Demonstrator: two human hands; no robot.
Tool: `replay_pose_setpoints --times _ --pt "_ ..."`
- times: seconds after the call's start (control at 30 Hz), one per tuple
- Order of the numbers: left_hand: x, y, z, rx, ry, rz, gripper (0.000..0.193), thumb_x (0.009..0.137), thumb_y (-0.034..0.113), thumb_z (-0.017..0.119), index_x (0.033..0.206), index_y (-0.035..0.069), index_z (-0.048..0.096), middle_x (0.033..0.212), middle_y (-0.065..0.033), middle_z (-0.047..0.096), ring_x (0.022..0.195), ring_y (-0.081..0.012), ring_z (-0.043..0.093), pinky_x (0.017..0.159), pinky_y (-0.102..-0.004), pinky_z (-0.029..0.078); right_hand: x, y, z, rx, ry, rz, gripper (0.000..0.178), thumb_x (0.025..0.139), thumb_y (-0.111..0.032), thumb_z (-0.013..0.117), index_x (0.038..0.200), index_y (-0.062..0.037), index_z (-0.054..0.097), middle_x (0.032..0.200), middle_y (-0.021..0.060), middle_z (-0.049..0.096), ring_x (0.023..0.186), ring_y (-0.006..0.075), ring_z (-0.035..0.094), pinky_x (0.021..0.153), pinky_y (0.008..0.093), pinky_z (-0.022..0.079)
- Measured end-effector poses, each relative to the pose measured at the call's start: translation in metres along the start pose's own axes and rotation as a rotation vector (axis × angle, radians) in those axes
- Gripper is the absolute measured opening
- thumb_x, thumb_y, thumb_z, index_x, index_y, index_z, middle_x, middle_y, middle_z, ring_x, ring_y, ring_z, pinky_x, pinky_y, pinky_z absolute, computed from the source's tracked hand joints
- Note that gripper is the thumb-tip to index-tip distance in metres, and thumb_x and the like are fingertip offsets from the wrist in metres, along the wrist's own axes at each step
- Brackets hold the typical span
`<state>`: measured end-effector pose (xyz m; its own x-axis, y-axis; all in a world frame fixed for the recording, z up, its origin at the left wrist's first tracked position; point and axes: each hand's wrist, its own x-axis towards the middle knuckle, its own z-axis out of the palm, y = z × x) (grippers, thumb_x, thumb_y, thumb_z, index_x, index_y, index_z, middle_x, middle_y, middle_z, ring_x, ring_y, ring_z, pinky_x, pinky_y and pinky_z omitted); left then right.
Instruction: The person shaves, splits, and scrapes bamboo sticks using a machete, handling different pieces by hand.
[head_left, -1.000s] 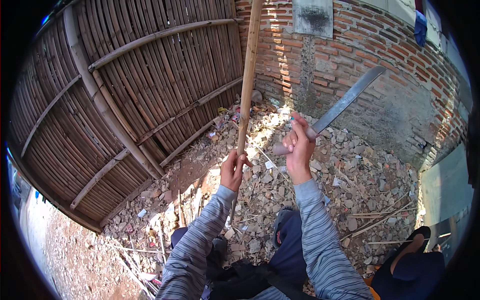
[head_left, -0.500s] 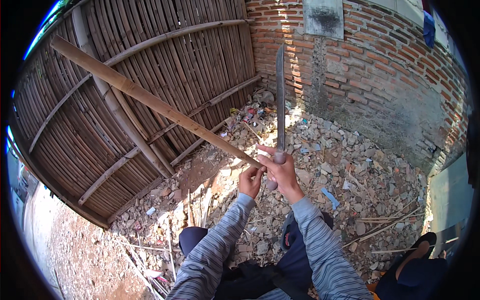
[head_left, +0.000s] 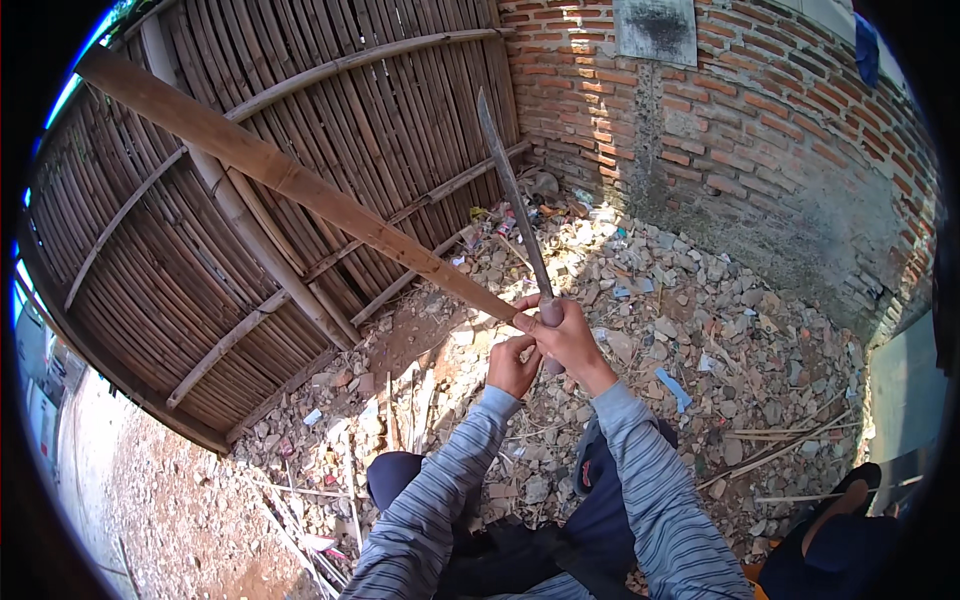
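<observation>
My right hand (head_left: 578, 347) is wrapped round the handle of a machete (head_left: 518, 205). Its long dark blade points up and leans left. The thumb and forefinger of that same hand also press on the near end of a bamboo slat (head_left: 290, 180), which slants away to the upper left. Just below this end is my left hand (head_left: 513, 368), its fingers bent into a pinch beside the right hand's fingers. Whatever those fingertips hold, if anything, is hidden.
A bamboo fence (head_left: 370, 110) rises at the left, meeting a brick wall (head_left: 740, 150) at the back. Stony rubble (head_left: 700, 330) covers the ground, with thin bamboo strips (head_left: 780, 435) at the right. A person's dark-clad leg (head_left: 850, 540) is at the lower right.
The machete blade has tilted left toward the slat. My right thumb and forefinger have closed on the slat's end, while my left hand has dropped slightly away from it.
</observation>
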<state>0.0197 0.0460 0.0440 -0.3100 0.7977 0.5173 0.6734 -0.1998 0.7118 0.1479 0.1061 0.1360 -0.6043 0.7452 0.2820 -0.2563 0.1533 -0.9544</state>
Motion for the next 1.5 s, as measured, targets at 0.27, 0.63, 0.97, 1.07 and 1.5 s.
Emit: replay_pose_setpoints --times 0.27,0.63,0.97,1.07,1.5 --pt "0.051 0.071 -0.163 -0.824 -0.007 0.076 0.099 0.082 0.021 0.070 0.166 0.004 0.019 0.163 -0.0248 0.036 0.152 -0.0361 0.036 0.121 -0.0499 0.035 -0.010 -0.008 -0.026 0.063 -0.043 0.040 0.016 0.095 -0.013 0.078 0.105 -0.0027 0.074 0.057 -0.0067 0.054 0.050 0.0010 0.045 0.043 0.0254 0.029" --pt "0.063 0.201 -0.208 -0.848 0.018 0.390 0.049 0.106 0.056 0.048 0.103 0.007 0.041 0.077 -0.0037 0.038 0.064 -0.0151 0.034 0.054 -0.0312 0.031 -0.019 -0.009 0.011 -0.082 -0.177 0.109 0.026 0.091 -0.025 0.084 0.103 -0.0034 0.077 0.060 -0.0091 0.052 0.051 0.0018 0.042 0.047 0.0267 0.032" --pt "0.007 0.221 -0.172 -0.805 0.797 0.260 0.040 0.111 0.046 0.048 0.087 0.015 0.041 0.057 0.0041 0.027 0.042 -0.0053 0.021 0.035 -0.0238 0.017 -0.121 -0.013 0.043 -0.100 0.024 0.085 0.021 0.096 -0.022 0.072 0.094 -0.0009 0.070 0.054 -0.0066 0.044 0.053 0.0038 0.037 0.052 0.0282 0.033" --pt "-0.002 0.220 -0.164 -0.743 0.864 0.328 0.042 0.111 0.049 0.047 0.087 0.015 0.041 0.057 0.0039 0.027 0.041 -0.0054 0.021 0.034 -0.0233 0.018 -0.154 0.013 0.056 -0.086 0.022 0.115 0.028 0.095 -0.026 0.073 0.092 0.0013 0.067 0.055 -0.0023 0.050 0.052 0.0052 0.040 0.052 0.0307 0.035" --pt "-0.003 0.204 -0.166 -0.479 1.216 0.281 0.049 0.111 0.058 0.037 0.080 0.019 0.034 0.052 0.0058 0.021 0.041 -0.0048 0.015 0.036 -0.0238 0.014 -0.159 0.039 0.066 -0.246 -0.126 0.118 0.025 0.092 -0.019 0.072 0.096 0.0044 0.066 0.060 0.0117 0.061 0.052 0.0126 0.054 0.055 0.0348 0.044"
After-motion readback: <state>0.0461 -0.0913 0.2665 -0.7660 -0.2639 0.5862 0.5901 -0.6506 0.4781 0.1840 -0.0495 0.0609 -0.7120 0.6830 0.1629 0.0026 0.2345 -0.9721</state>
